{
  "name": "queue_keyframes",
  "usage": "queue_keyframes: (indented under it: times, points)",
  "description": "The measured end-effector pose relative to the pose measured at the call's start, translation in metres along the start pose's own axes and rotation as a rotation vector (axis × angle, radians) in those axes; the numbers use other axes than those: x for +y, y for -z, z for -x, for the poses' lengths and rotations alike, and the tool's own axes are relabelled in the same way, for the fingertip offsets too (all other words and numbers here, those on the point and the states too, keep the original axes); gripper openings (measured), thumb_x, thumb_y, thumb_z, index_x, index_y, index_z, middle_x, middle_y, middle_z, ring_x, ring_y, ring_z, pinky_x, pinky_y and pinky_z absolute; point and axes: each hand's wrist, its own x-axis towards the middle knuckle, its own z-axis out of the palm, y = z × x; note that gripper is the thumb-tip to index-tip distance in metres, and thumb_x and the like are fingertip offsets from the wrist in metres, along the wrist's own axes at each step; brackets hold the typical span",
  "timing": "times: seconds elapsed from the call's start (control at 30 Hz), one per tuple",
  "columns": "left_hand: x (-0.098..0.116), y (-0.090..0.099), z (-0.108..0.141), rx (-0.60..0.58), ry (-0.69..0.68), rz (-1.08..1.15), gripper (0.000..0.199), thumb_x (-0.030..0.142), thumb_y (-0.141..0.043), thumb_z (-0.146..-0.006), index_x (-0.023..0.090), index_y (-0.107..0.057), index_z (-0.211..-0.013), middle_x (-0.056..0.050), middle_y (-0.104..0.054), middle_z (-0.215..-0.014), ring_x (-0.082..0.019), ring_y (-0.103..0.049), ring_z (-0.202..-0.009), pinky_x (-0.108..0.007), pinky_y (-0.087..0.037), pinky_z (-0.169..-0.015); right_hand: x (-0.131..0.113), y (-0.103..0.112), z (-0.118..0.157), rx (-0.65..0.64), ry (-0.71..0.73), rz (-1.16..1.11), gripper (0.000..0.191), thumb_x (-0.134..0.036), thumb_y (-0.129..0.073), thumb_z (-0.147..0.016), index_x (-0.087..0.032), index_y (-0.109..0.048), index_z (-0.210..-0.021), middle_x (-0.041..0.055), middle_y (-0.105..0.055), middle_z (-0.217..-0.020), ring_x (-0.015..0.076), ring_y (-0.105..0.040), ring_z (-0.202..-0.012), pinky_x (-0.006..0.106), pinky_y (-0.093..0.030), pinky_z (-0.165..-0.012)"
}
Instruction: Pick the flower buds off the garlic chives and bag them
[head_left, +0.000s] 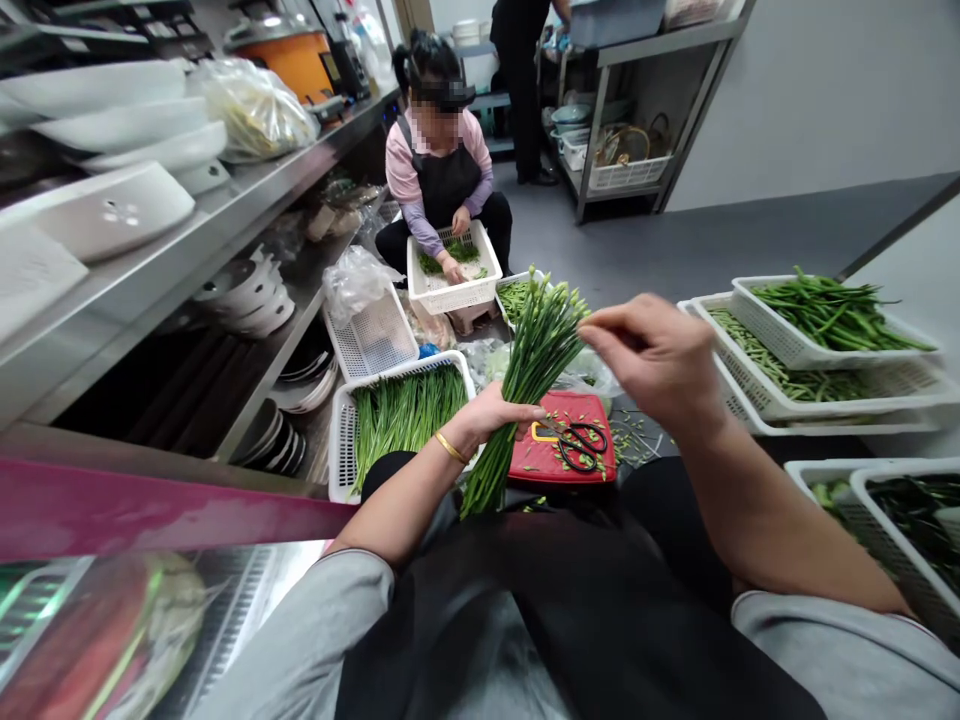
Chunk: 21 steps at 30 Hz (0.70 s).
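My left hand (491, 415) grips a thick bunch of green flowering chive stems (525, 385) around the middle, with the pale buds pointing up and away. My right hand (652, 355) hangs just right of the bud tips, its fingers drawn together, and nothing shows between them. Below both hands lies a red cutting board (559, 412) with black-handled scissors (579, 447) and cut bits on it. To the left, a white plastic basket (343, 440) is filled with laid-out green stems.
A seated co-worker (442, 175) handles greens in a white basket (450, 290). Several white baskets of green stems (795, 345) stand on the right. A steel shelf (225, 210) with white dishes runs along the left. Another person (521, 80) stands by a rack at the back.
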Motion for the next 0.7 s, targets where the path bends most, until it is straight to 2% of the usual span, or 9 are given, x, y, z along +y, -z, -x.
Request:
queue_keyframes:
  times: [0.1,0.23,0.37,0.47,0.6,0.7]
  points:
    - [-0.001,-0.003,0.0,0.034,0.003,-0.012,0.043,0.043,-0.084,-0.055,0.014,-0.053,-0.054,0.001,-0.052,-0.042,-0.01,-0.047,-0.039,-0.025,-0.036,-0.044,0.003,-0.022,0.003,-0.191,-0.112,-0.085,0.009,-0.027,-0.068,-0.074,-0.019,-0.073,-0.075,0.0017,-0.064,-0.063,0.0125,-0.051,-0.056,0.029,-0.042,-0.06]
    - [0.0,-0.006,0.003,0.054,0.037,0.002,0.046,0.044,-0.087,-0.052,0.014,-0.053,-0.057,0.002,-0.052,-0.044,-0.009,-0.047,-0.039,-0.025,-0.037,-0.044,0.017,-0.039,0.0,-0.278,-0.298,-0.372,0.015,-0.031,-0.067,-0.07,-0.016,-0.07,-0.069,-0.0006,-0.06,-0.057,0.0103,-0.047,-0.053,0.026,-0.038,-0.053]
    - [-0.002,-0.003,0.004,0.034,0.019,0.054,0.05,0.051,-0.085,-0.054,0.014,-0.05,-0.057,0.002,-0.051,-0.043,-0.009,-0.046,-0.038,-0.024,-0.037,-0.042,0.017,-0.037,0.005,-0.252,-0.361,-0.48,0.021,-0.035,-0.068,-0.066,-0.016,-0.063,-0.06,-0.0036,-0.049,-0.049,0.0078,-0.039,-0.049,0.023,-0.03,-0.046]
    - [-0.003,-0.001,0.003,0.013,-0.013,0.09,0.051,0.054,-0.083,-0.056,0.015,-0.05,-0.056,0.003,-0.049,-0.042,-0.009,-0.045,-0.037,-0.024,-0.036,-0.041,0.016,-0.039,0.008,-0.156,-0.407,-0.522,0.021,-0.036,-0.069,-0.065,-0.017,-0.061,-0.06,-0.0056,-0.044,-0.047,0.0065,-0.035,-0.046,0.023,-0.027,-0.044]
    - [0.0,-0.003,0.006,0.006,-0.002,0.065,0.048,0.048,-0.085,-0.055,0.013,-0.052,-0.056,0.002,-0.052,-0.044,-0.009,-0.047,-0.039,-0.024,-0.039,-0.043,0.025,-0.041,-0.006,-0.009,-0.422,-0.574,0.021,-0.035,-0.07,-0.066,-0.017,-0.059,-0.063,-0.0072,-0.04,-0.046,0.0056,-0.033,-0.042,0.022,-0.026,-0.042]
    - [0.002,-0.004,0.009,-0.007,0.012,0.051,0.046,0.046,-0.085,-0.054,0.013,-0.053,-0.057,0.002,-0.053,-0.044,-0.009,-0.048,-0.04,-0.024,-0.039,-0.044,0.029,-0.034,-0.019,-0.018,-0.388,-0.472,0.02,-0.034,-0.07,-0.07,-0.016,-0.063,-0.071,-0.0059,-0.044,-0.049,0.0067,-0.036,-0.043,0.022,-0.028,-0.042]
